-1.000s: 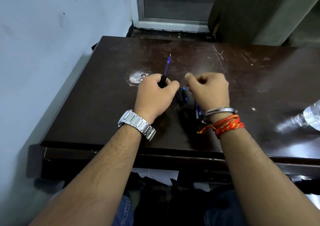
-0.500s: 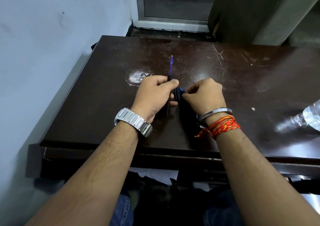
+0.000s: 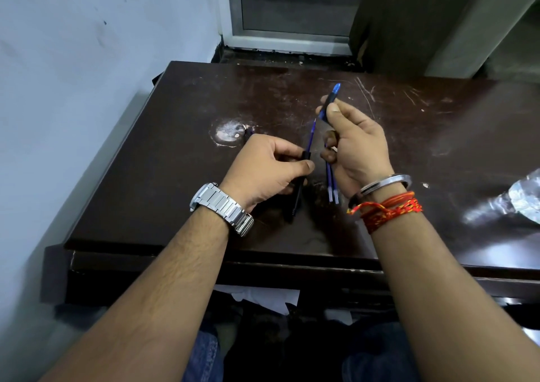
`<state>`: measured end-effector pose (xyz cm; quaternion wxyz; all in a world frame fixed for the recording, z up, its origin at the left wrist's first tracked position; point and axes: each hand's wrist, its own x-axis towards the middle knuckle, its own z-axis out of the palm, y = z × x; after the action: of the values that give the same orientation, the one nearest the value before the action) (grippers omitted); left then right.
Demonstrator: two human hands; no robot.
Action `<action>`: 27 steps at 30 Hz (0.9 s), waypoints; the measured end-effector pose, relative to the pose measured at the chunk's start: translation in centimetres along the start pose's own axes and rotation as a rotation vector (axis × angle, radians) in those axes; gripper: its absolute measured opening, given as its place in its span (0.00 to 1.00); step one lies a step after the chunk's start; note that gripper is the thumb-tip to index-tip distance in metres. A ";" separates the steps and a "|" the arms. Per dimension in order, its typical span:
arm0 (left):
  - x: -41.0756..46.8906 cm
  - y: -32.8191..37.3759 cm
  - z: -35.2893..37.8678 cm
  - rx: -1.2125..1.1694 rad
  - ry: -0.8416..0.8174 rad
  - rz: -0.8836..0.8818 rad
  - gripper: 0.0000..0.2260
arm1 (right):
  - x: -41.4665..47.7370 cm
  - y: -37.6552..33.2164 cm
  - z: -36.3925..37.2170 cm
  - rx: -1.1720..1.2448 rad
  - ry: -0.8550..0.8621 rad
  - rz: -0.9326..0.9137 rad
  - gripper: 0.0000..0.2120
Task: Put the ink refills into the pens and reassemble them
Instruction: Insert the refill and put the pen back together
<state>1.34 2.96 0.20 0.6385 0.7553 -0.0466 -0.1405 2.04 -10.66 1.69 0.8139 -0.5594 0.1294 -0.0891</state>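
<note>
My left hand (image 3: 267, 169) grips a black pen barrel (image 3: 297, 196) that slants down toward me, with a blue ink refill (image 3: 310, 137) sticking out of its far end. My right hand (image 3: 355, 145) is raised just right of it, thumb and forefinger pinching a short black and blue pen front piece (image 3: 330, 101) whose blue tip points up and away. Two more blue refills (image 3: 331, 183) hang down from the lower fingers of that same hand. The refill's tip stands just below the front piece, apart from it.
The dark brown desk (image 3: 438, 147) is scratched, with a pale worn patch (image 3: 229, 132) left of my hands. Crumpled clear plastic (image 3: 523, 197) lies at the right edge. A wall runs along the left, a window frame at the back.
My right hand has lifted off the desk, up and away, carrying the front piece and the two spare refills. My left hand tilted the barrel, so the refill now leans right.
</note>
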 end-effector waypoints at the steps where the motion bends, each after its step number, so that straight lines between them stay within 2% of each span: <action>1: 0.0 0.0 0.0 0.012 -0.008 0.006 0.03 | 0.0 -0.1 0.0 0.009 -0.009 0.007 0.07; 11: 0.1 -0.2 0.0 0.043 0.048 0.068 0.04 | -0.2 0.1 0.0 -0.133 -0.015 0.042 0.07; 17: 0.5 -0.5 -0.3 0.043 0.156 0.129 0.03 | -1.1 0.3 1.0 -0.112 -0.155 0.087 0.09; 21: 0.6 -0.6 -0.3 0.046 0.178 0.123 0.02 | -1.1 0.3 1.1 -0.129 -0.145 0.075 0.02; 23: 0.6 -0.6 -0.3 0.064 0.181 0.132 0.02 | -1.1 0.4 0.8 -0.167 -0.133 0.031 0.06; 25: 0.6 -0.5 -0.3 0.063 0.200 0.130 0.06 | -1.1 0.5 0.4 -0.173 -0.100 -0.002 0.16; 27: 0.7 -0.4 -0.3 0.070 0.217 0.115 0.10 | -1.0 0.5 0.3 -0.104 -0.073 0.019 0.16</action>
<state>2.03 3.17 -0.24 0.6201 0.7838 -0.0254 -0.0194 1.21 -9.90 1.49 0.7887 -0.6026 0.1093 -0.0542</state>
